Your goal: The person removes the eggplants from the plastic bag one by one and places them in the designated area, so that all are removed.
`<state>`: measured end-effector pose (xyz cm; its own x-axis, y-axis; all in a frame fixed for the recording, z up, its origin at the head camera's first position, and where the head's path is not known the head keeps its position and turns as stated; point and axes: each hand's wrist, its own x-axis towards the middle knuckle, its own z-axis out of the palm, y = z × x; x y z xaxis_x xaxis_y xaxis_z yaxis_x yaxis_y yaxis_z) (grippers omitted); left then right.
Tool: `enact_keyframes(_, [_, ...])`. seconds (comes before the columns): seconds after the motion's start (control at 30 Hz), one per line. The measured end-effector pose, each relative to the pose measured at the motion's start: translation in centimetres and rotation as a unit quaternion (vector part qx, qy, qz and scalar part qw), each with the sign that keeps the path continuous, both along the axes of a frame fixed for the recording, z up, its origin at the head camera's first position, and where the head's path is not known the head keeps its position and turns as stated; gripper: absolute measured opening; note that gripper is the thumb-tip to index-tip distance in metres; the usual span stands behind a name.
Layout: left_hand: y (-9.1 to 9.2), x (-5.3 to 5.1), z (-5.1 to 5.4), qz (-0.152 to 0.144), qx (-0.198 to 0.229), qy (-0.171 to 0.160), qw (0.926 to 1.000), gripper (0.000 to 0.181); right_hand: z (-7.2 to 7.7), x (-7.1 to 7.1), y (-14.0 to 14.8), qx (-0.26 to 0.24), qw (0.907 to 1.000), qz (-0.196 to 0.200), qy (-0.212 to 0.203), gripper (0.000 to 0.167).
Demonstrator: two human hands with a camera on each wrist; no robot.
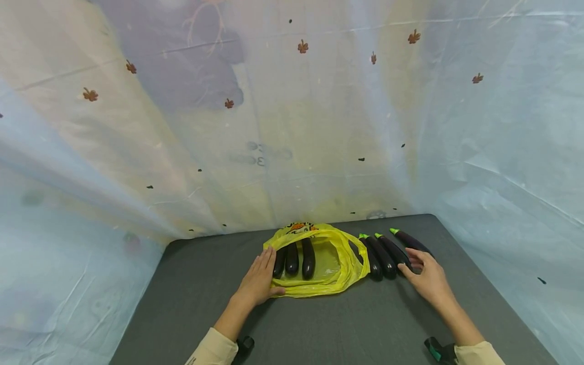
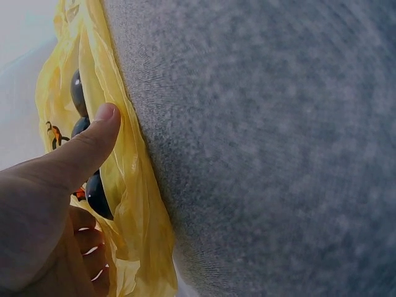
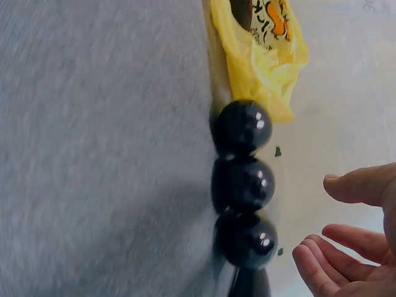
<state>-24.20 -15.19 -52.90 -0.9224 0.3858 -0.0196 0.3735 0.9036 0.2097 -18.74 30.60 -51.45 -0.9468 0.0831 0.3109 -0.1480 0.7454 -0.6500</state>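
Observation:
A yellow plastic bag [image 1: 315,291] lies on the table with its mouth wide and facing me. Dark eggplants [image 1: 308,259] lie inside it, three of them side by side at the left. My left hand [image 1: 258,278] rests against the bag's left side, fingers straight; in the left wrist view the thumb [image 2: 93,139] lies across the bag's near edge. Right of the bag, three eggplants [image 3: 247,182] lie in a row, and another eggplant [image 1: 408,240] lies farther right. My right hand [image 1: 429,278] hovers by these right-hand eggplants, thumb and fingers apart, with nothing held.
The dark grey table [image 1: 328,329] ends at a patterned plastic sheet [image 1: 292,187], which hangs behind it and at both sides. Dark straps with cameras [image 1: 440,350] sit at the wrists, beside light sleeves.

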Motion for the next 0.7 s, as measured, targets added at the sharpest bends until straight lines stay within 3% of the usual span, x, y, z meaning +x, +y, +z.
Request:
enact_keyframes(0.37, [0.0,-0.1,0.2,0.004,-0.004,-0.005,1.0,0.12,0.3,-0.3,-2.8,-0.009,0.9975,0.026,0.065,0.049])
enact_keyframes(0.7, [-0.1,-0.1,0.3,0.004,0.0,-0.006,1.0,0.12,-0.1,-0.5,-5.8,-0.026,0.9956,0.052,0.073,0.046])
